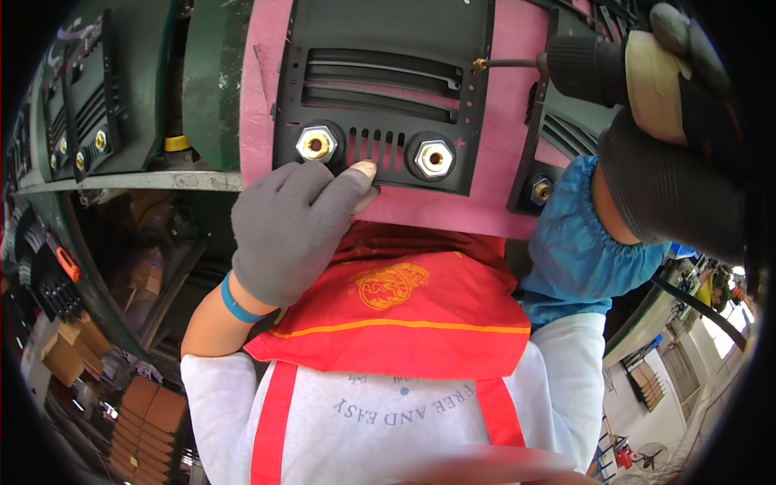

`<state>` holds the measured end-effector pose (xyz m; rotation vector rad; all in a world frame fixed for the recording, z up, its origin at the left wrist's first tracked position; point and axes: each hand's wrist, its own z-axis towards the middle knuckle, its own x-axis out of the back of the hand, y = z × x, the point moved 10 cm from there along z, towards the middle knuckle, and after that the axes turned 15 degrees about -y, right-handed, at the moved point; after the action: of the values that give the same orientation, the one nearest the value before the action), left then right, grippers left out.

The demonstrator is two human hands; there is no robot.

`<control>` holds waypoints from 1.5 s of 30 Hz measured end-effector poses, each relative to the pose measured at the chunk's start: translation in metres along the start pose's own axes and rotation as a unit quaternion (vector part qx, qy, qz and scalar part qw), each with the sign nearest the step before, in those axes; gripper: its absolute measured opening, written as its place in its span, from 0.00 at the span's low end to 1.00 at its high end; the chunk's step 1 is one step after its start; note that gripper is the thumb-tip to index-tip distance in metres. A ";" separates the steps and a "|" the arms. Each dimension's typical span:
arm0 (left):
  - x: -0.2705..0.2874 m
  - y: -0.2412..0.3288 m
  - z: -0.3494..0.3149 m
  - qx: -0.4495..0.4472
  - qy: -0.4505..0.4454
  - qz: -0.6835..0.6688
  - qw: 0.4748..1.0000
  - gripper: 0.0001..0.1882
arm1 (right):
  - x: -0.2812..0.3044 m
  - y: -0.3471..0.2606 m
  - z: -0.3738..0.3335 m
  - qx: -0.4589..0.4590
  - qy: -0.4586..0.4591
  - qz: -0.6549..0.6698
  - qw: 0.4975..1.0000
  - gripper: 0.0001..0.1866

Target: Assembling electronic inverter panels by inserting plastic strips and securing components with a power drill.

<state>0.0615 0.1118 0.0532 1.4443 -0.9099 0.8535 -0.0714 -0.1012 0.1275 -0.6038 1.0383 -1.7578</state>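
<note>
Pale wall (616, 392) at lower right, with brown cartons (149, 420) stacked at lower left; pink-surfaced worktop (436, 210) at upper centre, carrying a black slotted panel (388, 32); power driver (584, 69) grasped in the gloved right hand (656, 85), its bit (517, 63) reaching the panel's right margin; gloved left hand (301, 222) curled at the panel's near edge, whether gripping cannot be told; two hexagonal fittings (434, 159) along that edge
</note>
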 end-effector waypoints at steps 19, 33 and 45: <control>0.003 -0.008 0.001 0.007 0.004 -0.034 0.999 0.14 | 0.002 0.027 0.010 -0.032 -0.028 -0.011 0.999 0.20; 0.017 0.001 0.036 -0.015 -0.102 -0.041 0.994 0.14 | 0.008 0.036 0.018 -0.045 -0.034 -0.010 0.998 0.22; -0.013 -0.038 0.117 -0.043 -0.123 0.048 0.990 0.24 | 0.009 0.047 0.030 -0.061 -0.058 -0.003 0.996 0.23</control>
<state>0.0903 -0.0028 0.0177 1.4608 -1.1948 0.7068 -0.0284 -0.1282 0.1020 -0.7779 1.0682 -1.6530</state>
